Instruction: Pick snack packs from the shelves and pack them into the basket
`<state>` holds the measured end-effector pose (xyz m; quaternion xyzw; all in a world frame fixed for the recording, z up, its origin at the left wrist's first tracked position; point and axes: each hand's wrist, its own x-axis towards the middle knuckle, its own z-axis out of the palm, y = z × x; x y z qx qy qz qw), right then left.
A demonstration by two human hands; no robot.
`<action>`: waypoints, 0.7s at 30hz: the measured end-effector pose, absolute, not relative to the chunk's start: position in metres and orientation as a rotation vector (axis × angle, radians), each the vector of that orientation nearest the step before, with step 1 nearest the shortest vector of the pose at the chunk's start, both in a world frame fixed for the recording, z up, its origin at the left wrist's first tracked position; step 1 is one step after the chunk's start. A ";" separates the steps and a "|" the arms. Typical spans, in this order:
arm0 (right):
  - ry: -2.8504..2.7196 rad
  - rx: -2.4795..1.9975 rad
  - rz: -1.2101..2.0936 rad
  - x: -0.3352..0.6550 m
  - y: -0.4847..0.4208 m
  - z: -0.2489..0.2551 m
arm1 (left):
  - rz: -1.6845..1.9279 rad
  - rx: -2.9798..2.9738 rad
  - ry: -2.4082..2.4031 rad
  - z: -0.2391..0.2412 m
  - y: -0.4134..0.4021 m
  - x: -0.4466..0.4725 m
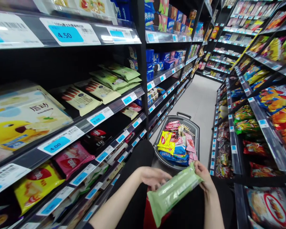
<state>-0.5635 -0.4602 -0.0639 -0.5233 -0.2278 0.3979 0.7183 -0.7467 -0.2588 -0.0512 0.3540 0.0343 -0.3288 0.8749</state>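
Note:
A long pale green snack packet point(171, 192) lies across my lap, low in the head view. My right hand point(203, 175) grips its far end, fingers curled round the edge. My left hand point(153, 176) rests against the packet's left side, fingers bent on it. Just beyond my hands stands a dark shopping basket point(196, 133) on the floor, filled with several yellow, pink and blue snack packs. Similar green packets point(119, 76) lie on the middle shelf to my left.
Black shelves point(85, 124) with blue price tags line the left side, holding biscuit and snack packs. Another rack of crisp bags point(262, 121) lines the right. A narrow grey-floored aisle point(200, 98) runs ahead between them.

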 end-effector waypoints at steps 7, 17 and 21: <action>-0.252 -1.262 0.704 -0.566 -0.435 -0.081 | -0.246 0.622 0.188 -0.057 -0.317 -0.724; -0.605 -1.310 0.794 -0.623 -0.427 -0.080 | 0.616 0.337 0.467 -0.055 -0.292 -0.712; -0.623 -1.333 0.668 -0.625 -0.418 -0.078 | 0.588 0.332 0.446 -0.054 -0.293 -0.714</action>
